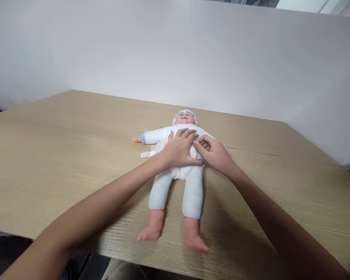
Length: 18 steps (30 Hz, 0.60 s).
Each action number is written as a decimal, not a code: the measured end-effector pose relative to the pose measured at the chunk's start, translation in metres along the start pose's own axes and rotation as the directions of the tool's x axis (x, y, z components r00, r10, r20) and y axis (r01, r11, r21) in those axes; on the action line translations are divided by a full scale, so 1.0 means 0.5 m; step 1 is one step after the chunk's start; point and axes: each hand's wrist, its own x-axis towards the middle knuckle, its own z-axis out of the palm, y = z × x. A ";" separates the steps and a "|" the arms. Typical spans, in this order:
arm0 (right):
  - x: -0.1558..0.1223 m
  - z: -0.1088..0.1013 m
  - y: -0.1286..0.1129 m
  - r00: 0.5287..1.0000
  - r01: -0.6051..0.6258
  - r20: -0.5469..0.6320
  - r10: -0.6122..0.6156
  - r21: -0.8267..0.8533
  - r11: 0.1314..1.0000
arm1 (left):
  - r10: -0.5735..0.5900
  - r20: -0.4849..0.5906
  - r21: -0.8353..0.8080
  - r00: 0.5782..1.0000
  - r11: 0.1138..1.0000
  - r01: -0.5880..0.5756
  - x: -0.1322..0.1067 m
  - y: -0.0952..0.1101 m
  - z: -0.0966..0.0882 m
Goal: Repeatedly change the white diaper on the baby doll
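Apparently, the person is working on the white diaper at the waist of a baby doll, and the step in hand is probably settling or fastening its front. The doll is lying on its back on the table, with its capped head pointing toward the pale wall and its bare feet pointing toward the person. The left hand is spreading wide over the belly, its fingers reaching up toward the chest and its thumb stretching out across the waist. The right hand is curling its fingers in, with the thumb tip meeting the diaper's front beside the left hand; whether it is truly pinching the material, one cannot tell. Beyond the left hand, a loose tab is sticking out flat beside the doll's hip, seemingly unfastened. Judging by this, the next move is calling for the left hand to be keeping the front panel flat while the right is securing its side, with the loose tab then needing to be drawn across.
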 end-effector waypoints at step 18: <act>-0.102 0.019 0.041 0.902 0.331 -0.112 -0.416 -0.438 0.836 | -0.074 -0.144 -0.195 0.987 0.980 0.045 -0.177 -0.226 -0.056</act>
